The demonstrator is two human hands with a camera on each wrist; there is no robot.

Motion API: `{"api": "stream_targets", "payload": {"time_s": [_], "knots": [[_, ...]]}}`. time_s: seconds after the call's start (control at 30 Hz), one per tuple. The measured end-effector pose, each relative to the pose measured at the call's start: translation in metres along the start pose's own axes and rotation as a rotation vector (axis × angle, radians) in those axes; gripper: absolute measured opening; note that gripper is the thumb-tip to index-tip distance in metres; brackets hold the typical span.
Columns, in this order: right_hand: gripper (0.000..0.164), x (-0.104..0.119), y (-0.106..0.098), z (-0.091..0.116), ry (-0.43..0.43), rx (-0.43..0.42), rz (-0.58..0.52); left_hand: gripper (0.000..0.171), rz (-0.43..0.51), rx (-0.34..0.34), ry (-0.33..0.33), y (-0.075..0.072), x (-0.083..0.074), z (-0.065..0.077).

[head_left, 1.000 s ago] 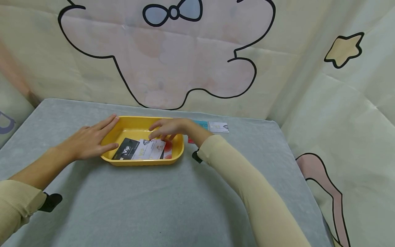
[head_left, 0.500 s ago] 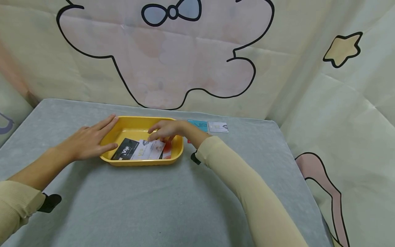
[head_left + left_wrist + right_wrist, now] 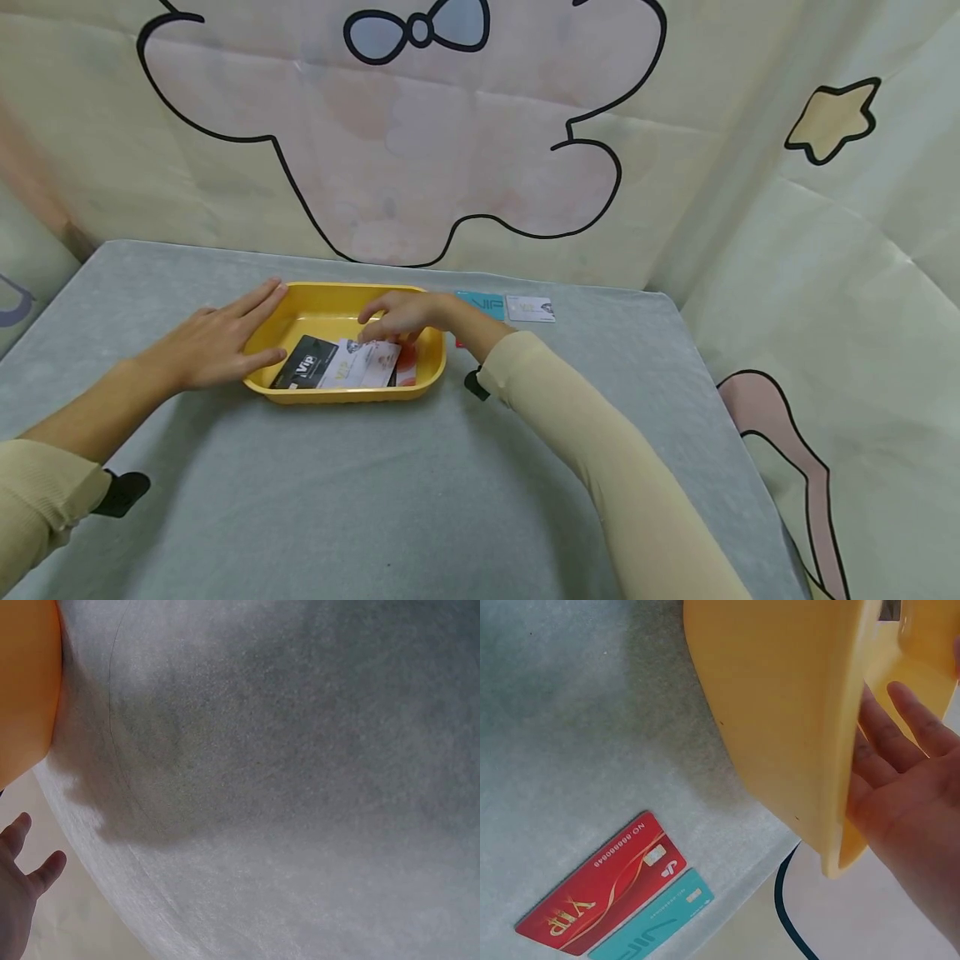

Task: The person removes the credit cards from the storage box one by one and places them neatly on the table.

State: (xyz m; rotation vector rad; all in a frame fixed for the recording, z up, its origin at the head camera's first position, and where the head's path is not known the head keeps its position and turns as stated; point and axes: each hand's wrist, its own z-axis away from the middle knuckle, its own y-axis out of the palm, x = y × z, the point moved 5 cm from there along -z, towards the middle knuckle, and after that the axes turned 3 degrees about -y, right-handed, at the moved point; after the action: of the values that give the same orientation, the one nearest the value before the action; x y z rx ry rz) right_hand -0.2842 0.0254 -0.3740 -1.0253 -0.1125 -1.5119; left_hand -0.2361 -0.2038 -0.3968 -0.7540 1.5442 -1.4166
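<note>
A yellow tray stands near the table's far side. Inside lie several overlapping cards: a black VIP card at left, a white VIP card mid-tray, and a red-and-pink card partly covered at right. My left hand rests on the tray's left rim, fingers spread and straight. Over the right rim reaches my right hand, its fingers bent loosely above the cards at the tray's right end. Seen from the right wrist, those fingers hang inside the wall; their tips are partly hidden, and no held card shows.
Right of the tray, a red VIP card and a teal card lie side by side on the grey cloth. A white card lies beside the teal one. A cartoon-printed curtain hangs behind the table.
Almost nothing moves. The right hand stays inside the tray with only a slight shift, and the left hand keeps its place on the rim.
</note>
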Motion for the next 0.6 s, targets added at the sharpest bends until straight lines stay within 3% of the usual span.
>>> {"api": "stream_targets", "payload": {"time_s": [0.6], "knots": [[0.045, -0.0055, -0.01, 0.0086, -0.052, -0.043, 0.015, 0.092, -0.009, 0.009, -0.002, 0.001, -0.0006, -0.0007]]}}
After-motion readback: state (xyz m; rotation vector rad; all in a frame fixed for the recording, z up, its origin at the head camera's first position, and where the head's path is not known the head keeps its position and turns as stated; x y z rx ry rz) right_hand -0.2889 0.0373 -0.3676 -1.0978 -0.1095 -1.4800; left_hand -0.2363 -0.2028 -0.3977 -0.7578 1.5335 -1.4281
